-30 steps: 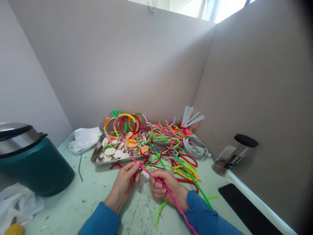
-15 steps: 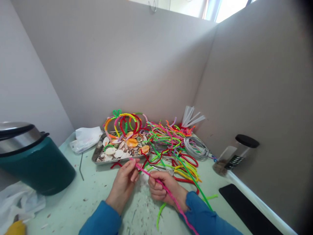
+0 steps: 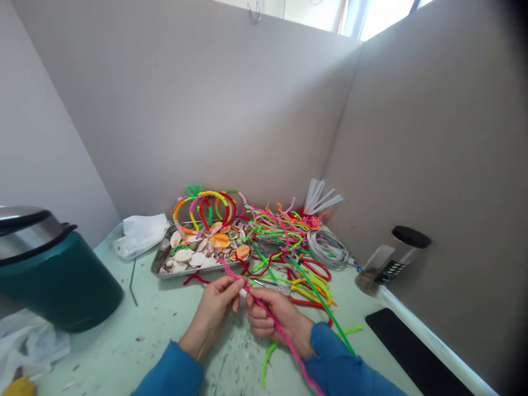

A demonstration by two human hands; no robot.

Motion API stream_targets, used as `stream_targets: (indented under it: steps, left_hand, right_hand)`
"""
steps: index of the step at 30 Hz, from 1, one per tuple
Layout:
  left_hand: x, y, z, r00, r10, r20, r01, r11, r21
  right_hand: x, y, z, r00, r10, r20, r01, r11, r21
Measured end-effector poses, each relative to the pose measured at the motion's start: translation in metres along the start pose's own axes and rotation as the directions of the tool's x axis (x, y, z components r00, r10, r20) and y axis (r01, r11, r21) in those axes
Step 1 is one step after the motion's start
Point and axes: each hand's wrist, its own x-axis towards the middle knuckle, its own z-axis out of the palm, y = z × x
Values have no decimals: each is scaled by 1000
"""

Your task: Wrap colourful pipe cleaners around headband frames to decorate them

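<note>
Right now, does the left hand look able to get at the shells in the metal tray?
Probably yes: the shells lie uncovered in the open metal tray, just beyond the left hand. However, its fingers pinch the pink pipe cleaner, so they would likely need to let go first.

Desk (image 3: 152, 335): pale green, scuffed, dark specks across the near part. Left side: teal container (image 3: 66, 280), crumpled white material (image 3: 33, 341) before it. Further in, white packet (image 3: 144, 236), thin bent rod (image 3: 132, 283), metal tray (image 3: 159, 273). Right of tray: tangled multicoloured fuzzy stems (image 3: 280, 226), grey coil (image 3: 328, 250) beside them. Nearer: red and yellow handles (image 3: 315, 290); lime stem (image 3: 267, 364). Far right: black strip (image 3: 416, 352).
</note>
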Motion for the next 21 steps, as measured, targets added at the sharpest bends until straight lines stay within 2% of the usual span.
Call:
stream_targets:
  steps: [4,10,14,17,21]
  left_hand:
    - [3,-2,-4,993,40,-110,-42,999,-13]
    - [2,-1,-4,994,33,-108,-32,999,11]
    - [2,-1,-3,991,27,-131,-26,1000,8]
    - [3,-1,-5,994,-23,-104,14,996,-92]
    - [3,0,-5,992,-121,-21,111,958,-263]
  right_hand:
    - [-2,5,12,982,-142,-127,115,973,-198]
    - [-3,7,18,962,-202,-183,149,952,-268]
    - [0,9,20,931,-270,-244,154,900,-408]
    - [1,9,20,918,-305,-254,146,854,-499]
    - [0,7,15,933,-308,-187,170,834,-526]
